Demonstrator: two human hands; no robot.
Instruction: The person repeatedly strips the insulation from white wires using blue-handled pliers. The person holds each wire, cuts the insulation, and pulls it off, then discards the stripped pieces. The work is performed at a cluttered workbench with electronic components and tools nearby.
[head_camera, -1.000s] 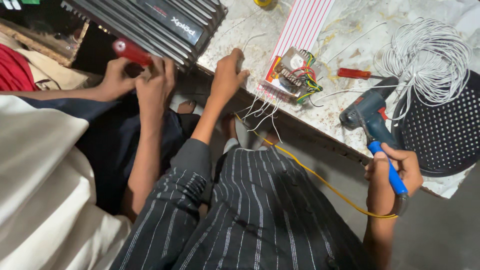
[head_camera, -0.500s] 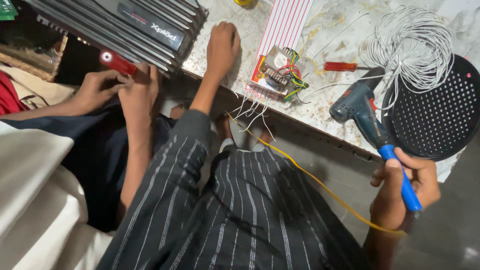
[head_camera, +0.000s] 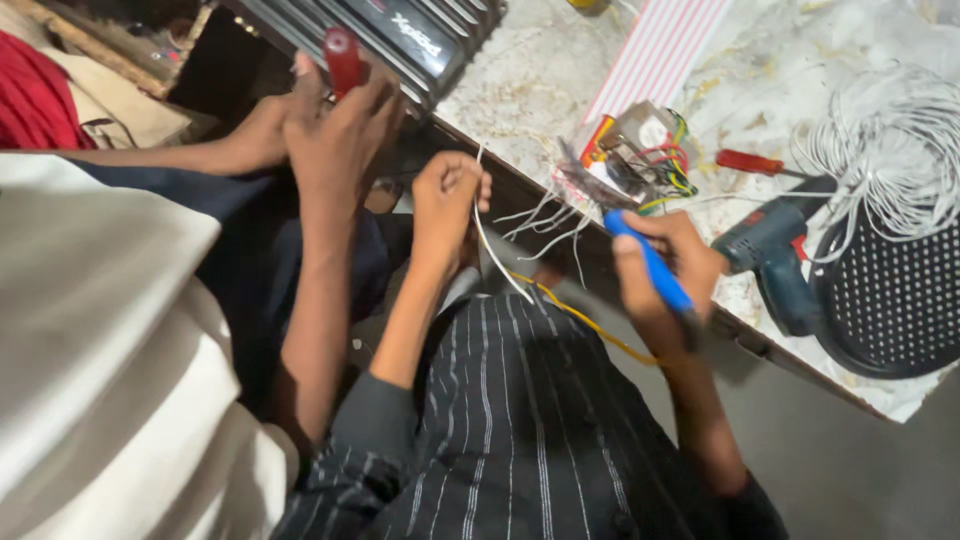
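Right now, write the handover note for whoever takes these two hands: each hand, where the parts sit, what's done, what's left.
Left hand: pinching a thin white wire off the bench edge.
Right hand: gripping a blue-handled tool, tip towards the small wired board.
The board lies on the marble bench, its white leads hanging over the edge. A yellow cord trails below the right hand.
Nearby: drill, red screwdriver, white wire coil.
Done: one wire picked out.
Left: the tip has not clearly reached the wire or board.

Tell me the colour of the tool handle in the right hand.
Blue: the tool handle in the right hand, head view.
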